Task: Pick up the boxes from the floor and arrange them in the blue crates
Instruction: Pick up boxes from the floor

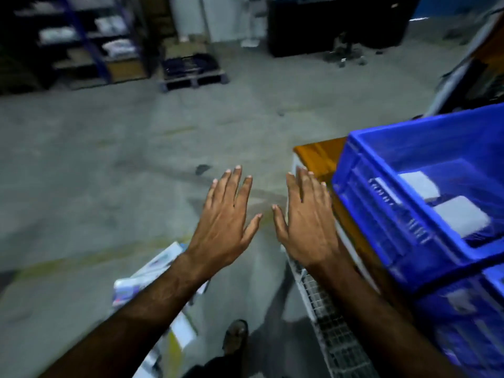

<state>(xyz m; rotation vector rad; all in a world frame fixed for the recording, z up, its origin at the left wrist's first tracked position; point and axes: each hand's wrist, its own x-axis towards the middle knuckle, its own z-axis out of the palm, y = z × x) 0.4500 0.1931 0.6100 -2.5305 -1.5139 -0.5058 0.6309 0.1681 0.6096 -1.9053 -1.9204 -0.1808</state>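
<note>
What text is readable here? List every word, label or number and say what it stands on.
No text can be read with confidence.
Blue crate: raised lettering runs along its side wall, blurred by motion; not readable.
Boxes on the floor: coloured print shows, too blurred to read.
White boxes in the crate: no print visible.
Shelves at the back: too dark and far for any labels.

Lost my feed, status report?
Left hand and right hand open, empty. Boxes on floor by feet. Blue crate holds two white boxes. Nothing blocking.
</note>
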